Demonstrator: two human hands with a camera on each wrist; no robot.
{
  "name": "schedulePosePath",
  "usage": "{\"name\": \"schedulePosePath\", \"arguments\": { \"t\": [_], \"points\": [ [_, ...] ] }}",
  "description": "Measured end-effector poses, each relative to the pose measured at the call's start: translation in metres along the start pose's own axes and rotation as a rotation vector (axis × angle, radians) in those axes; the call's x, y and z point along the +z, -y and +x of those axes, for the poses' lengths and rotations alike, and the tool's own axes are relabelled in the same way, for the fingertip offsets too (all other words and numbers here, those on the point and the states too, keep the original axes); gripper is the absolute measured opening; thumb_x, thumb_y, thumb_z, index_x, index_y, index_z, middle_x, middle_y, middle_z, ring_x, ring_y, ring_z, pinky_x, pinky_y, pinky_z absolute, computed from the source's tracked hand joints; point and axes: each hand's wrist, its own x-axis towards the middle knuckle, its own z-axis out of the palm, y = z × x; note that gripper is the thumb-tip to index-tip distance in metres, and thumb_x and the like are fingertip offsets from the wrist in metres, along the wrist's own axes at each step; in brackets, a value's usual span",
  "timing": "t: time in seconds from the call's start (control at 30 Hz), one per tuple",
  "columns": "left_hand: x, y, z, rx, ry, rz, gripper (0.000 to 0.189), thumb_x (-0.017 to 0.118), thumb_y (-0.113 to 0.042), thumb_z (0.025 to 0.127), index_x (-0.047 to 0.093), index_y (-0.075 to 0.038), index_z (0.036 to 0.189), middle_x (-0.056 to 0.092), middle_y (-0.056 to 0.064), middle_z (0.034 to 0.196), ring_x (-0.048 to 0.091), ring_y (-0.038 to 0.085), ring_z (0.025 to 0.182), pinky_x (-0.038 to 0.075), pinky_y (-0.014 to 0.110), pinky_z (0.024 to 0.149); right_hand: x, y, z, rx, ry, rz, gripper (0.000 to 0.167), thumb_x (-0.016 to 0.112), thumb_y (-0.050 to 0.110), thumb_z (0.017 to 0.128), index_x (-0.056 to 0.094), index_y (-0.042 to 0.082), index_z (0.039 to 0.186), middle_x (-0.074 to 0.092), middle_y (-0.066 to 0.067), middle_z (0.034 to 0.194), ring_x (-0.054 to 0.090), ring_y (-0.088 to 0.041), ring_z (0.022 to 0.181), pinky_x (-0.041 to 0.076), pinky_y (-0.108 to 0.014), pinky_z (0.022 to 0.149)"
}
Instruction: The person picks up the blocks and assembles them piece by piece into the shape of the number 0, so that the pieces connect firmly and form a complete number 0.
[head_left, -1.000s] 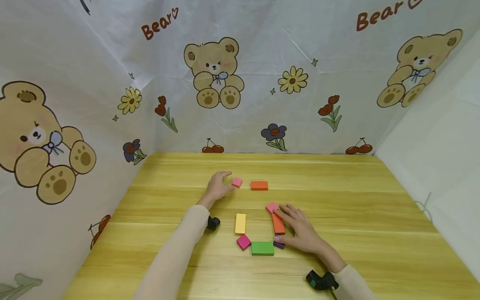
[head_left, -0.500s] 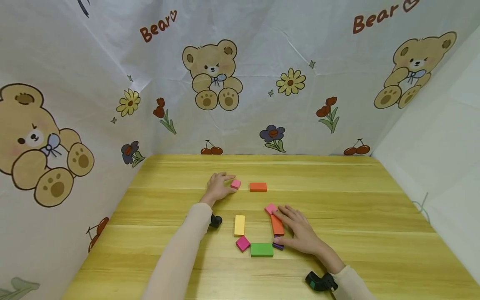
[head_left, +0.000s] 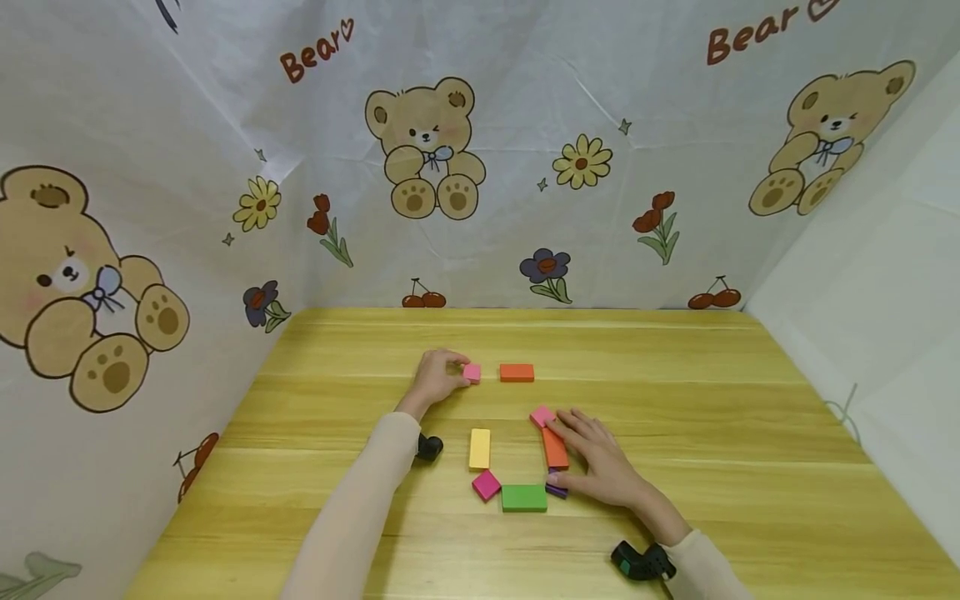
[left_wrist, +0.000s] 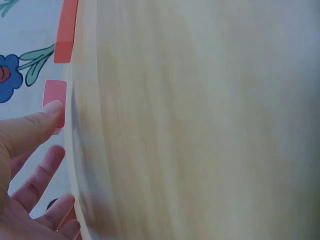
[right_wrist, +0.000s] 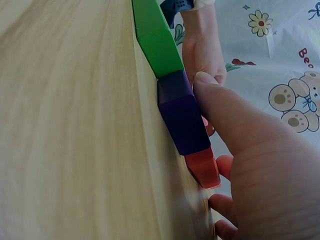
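Over at the far side of the desk point(head_left: 675, 367), a person's left hand point(head_left: 435, 377) pinches a small pink block point(head_left: 472, 374) by thumb and forefinger, the other fingers hanging loose and apart. That block sits just left of an orange block point(head_left: 517, 373) lying flat, a narrow gap between them.

Nearer to me and to the right, the right hand point(head_left: 598, 458) is spread, its thumb against a purple block point(right_wrist: 184, 115) and its fingers reaching along a second orange block point(head_left: 555, 448) toward another pink block point(head_left: 542, 416). Whether every fingertip touches, I can't tell.

Those three make the right side of an open shape. A green block point(head_left: 524, 498) forms the near edge, meeting the purple one; at its left end a magenta block point(head_left: 486, 485) sits turned cornerwise, and beyond it a yellow block point(head_left: 480, 450) points away. Bears and flowers cover the cloth point(head_left: 510, 50) behind.
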Motion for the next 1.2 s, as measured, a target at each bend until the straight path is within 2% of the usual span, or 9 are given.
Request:
{"name": "schedulePosePath", "arguments": {
  "t": [0.1, 0.2, 0.3, 0.67, 0.73, 1.0, 1.2],
  "points": [
    [-0.001, -0.003, -0.006, 0.038, 0.020, -0.067, 0.032, 0.079, -0.006, 0.081, 0.073, -0.008, 0.112, 0.068, 0.010, 0.108, 0.054, 0.031, 0.119, 0.041, 0.047, 0.107, 0.000, 0.000, 0.000, -0.005, -0.003, 0.002, 0.079, 0.074, 0.046, 0.081, 0.046, 0.012, 0.147, 0.039, -0.020, 0.153, 0.026, -0.047, 0.143, 0.015, -0.071, 0.109],
    [-0.001, -0.005, -0.013, 0.063, 0.064, -0.106, 0.031, 0.078, -0.005, 0.081, 0.073, -0.008, 0.112, 0.068, 0.008, 0.103, 0.058, 0.028, 0.111, 0.047, 0.045, 0.099, 0.001, -0.001, 0.001, -0.007, -0.006, 0.005, 0.079, 0.074, 0.045, 0.081, 0.046, 0.012, 0.147, 0.039, -0.020, 0.152, 0.026, -0.047, 0.143, 0.015, -0.071, 0.109],
    [-0.002, -0.008, -0.020, 0.074, 0.109, -0.115, 0.031, 0.078, -0.006, 0.081, 0.073, -0.009, 0.112, 0.068, 0.006, 0.102, 0.058, 0.026, 0.111, 0.046, 0.046, 0.101, 0.001, -0.001, 0.000, -0.008, -0.010, 0.006, 0.079, 0.075, 0.045, 0.081, 0.046, 0.012, 0.147, 0.040, -0.020, 0.152, 0.027, -0.047, 0.142, 0.016, -0.071, 0.109],
    [-0.001, -0.017, -0.041, 0.177, 0.262, -0.053, 0.031, 0.078, -0.005, 0.081, 0.073, -0.008, 0.111, 0.069, 0.003, 0.097, 0.060, 0.025, 0.109, 0.043, 0.049, 0.104, -0.002, 0.001, 0.000, 0.005, 0.002, 0.007, 0.079, 0.074, 0.046, 0.082, 0.046, 0.012, 0.147, 0.040, -0.020, 0.152, 0.026, -0.047, 0.143, 0.015, -0.071, 0.109],
    [0.000, -0.017, -0.042, 0.199, 0.272, -0.046, 0.029, 0.078, -0.006, 0.081, 0.074, -0.008, 0.109, 0.069, 0.002, 0.097, 0.060, 0.025, 0.109, 0.044, 0.049, 0.104, -0.002, 0.001, 0.000, 0.002, 0.000, 0.007, 0.079, 0.074, 0.045, 0.081, 0.046, 0.012, 0.147, 0.040, -0.020, 0.152, 0.026, -0.047, 0.143, 0.015, -0.070, 0.110],
    [0.001, -0.017, -0.046, 0.220, 0.298, -0.054, 0.029, 0.077, -0.001, 0.080, 0.074, -0.006, 0.109, 0.071, 0.006, 0.103, 0.061, 0.026, 0.109, 0.046, 0.048, 0.102, -0.002, 0.002, 0.001, 0.000, -0.003, 0.002, 0.079, 0.075, 0.045, 0.081, 0.046, 0.011, 0.147, 0.040, -0.020, 0.152, 0.027, -0.048, 0.142, 0.015, -0.071, 0.109],
    [0.003, -0.014, -0.044, 0.318, 0.284, 0.029, 0.026, 0.080, -0.007, 0.079, 0.076, -0.007, 0.105, 0.073, 0.005, 0.101, 0.061, 0.024, 0.104, 0.043, 0.046, 0.103, -0.002, 0.002, 0.000, 0.009, 0.000, 0.005, 0.079, 0.075, 0.045, 0.081, 0.046, 0.012, 0.147, 0.040, -0.020, 0.152, 0.026, -0.047, 0.143, 0.015, -0.070, 0.110]
  ]
}}
